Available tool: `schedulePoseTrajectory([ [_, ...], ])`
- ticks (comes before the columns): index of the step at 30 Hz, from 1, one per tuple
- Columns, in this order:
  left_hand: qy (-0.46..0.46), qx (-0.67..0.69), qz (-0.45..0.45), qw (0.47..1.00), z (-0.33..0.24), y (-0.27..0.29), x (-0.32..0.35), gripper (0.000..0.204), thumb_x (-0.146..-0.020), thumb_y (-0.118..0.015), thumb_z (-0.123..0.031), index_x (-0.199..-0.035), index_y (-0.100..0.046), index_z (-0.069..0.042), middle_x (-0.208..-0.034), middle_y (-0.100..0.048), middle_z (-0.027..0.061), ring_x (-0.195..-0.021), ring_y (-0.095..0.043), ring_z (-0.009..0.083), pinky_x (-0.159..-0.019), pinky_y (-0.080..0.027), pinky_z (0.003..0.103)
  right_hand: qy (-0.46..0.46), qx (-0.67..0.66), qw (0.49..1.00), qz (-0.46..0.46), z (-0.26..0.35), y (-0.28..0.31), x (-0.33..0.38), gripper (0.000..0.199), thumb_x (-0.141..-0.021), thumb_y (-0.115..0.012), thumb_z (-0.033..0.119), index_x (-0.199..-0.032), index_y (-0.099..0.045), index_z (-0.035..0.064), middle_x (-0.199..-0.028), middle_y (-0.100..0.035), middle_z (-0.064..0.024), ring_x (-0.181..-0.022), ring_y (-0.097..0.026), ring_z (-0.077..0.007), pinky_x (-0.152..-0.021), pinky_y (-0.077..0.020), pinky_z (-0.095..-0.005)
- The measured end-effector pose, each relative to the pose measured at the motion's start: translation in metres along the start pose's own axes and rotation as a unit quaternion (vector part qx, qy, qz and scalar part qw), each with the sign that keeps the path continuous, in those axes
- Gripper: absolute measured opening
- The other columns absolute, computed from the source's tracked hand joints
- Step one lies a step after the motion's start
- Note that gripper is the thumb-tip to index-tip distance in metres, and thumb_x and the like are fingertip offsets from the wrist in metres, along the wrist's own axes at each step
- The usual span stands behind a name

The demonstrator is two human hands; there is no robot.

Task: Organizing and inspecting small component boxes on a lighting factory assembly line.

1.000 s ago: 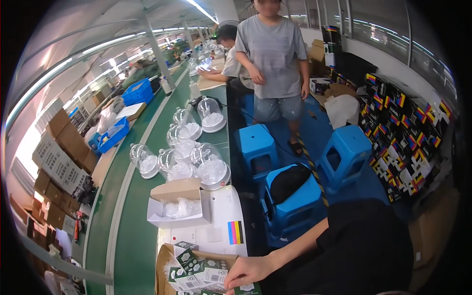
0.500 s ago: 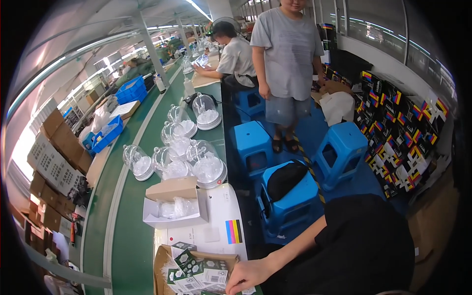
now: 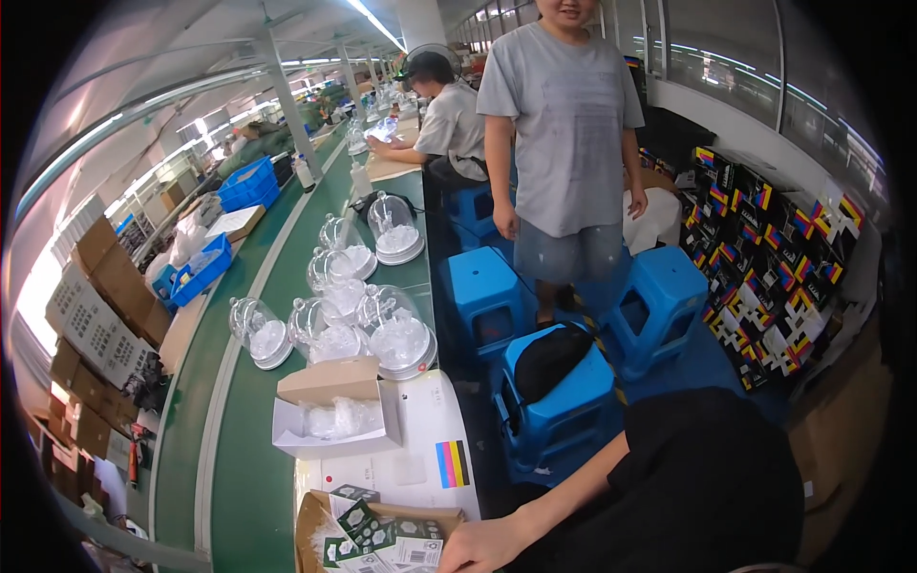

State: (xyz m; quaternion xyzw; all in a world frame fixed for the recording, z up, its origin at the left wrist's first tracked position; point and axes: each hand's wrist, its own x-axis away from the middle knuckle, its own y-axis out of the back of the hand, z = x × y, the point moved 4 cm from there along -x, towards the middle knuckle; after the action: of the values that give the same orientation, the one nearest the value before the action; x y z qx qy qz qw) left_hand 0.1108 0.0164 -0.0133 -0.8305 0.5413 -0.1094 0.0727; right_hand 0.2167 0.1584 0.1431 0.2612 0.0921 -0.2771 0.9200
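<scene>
My right hand [image 3: 476,546] reaches in from the lower right, at the near right corner of an open cardboard box [image 3: 447,514]. Its fingers are bent and close together; the lower edge cuts off their tips, so anything in them is hidden. Inside the box lie several green-and-white printed cards [image 3: 368,527] and clear plastic wrapping. My left hand is out of view. Beyond the box stands an opened white carton [image 3: 336,444] holding clear bubble-wrapped pieces [image 3: 334,418]. Behind that carton, several clear domes on white round bases [image 3: 401,344] are grouped on the green bench.
The green bench [image 3: 253,458] runs away along the left, with blue bins [image 3: 202,272] beyond it. Blue stools [image 3: 559,401] stand on the right, one carrying a black bag [image 3: 554,363]. A person [image 3: 564,124] stands among them; another [image 3: 449,124] sits farther along. Printed cartons [image 3: 764,267] are stacked right.
The standing person has come nearer, and their arm now hangs lower at the right. My right hand has dropped slightly toward the lower edge. The view has shifted a little.
</scene>
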Motion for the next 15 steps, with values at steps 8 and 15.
schedulePoseTrajectory([
  [8,0.04,-0.024,0.002,0.999,-0.018,-0.018,-0.003,0.023,-0.097,-0.05,-0.011,-0.116,-0.045,0.002,-0.109,-0.055,0.0152,-0.098,-0.055,0.0222,-0.087,-0.048,0.033,-0.017,-0.124,0.984,-0.124,0.025,0.02,-0.002,0.016,-0.091,-0.063,0.013,-0.093,-0.069,-0.0015,-0.079,-0.068,-0.0121,-0.07,-0.066,-0.0208,-0.06,-0.0497,-0.0327],
  [15,0.066,-0.06,-0.025,0.996,-0.031,-0.007,-0.004,0.012,-0.1,-0.046,-0.009,-0.1,-0.05,0.002,-0.092,-0.06,0.0142,-0.083,-0.06,0.0203,-0.078,-0.052,0.031,-0.122,-0.388,0.913,-0.032,0.028,0.007,-0.002,0.018,-0.092,-0.065,0.014,-0.1,-0.069,-0.0021,-0.078,-0.068,-0.0049,-0.063,-0.062,-0.0087,-0.054,-0.0491,-0.0228],
])
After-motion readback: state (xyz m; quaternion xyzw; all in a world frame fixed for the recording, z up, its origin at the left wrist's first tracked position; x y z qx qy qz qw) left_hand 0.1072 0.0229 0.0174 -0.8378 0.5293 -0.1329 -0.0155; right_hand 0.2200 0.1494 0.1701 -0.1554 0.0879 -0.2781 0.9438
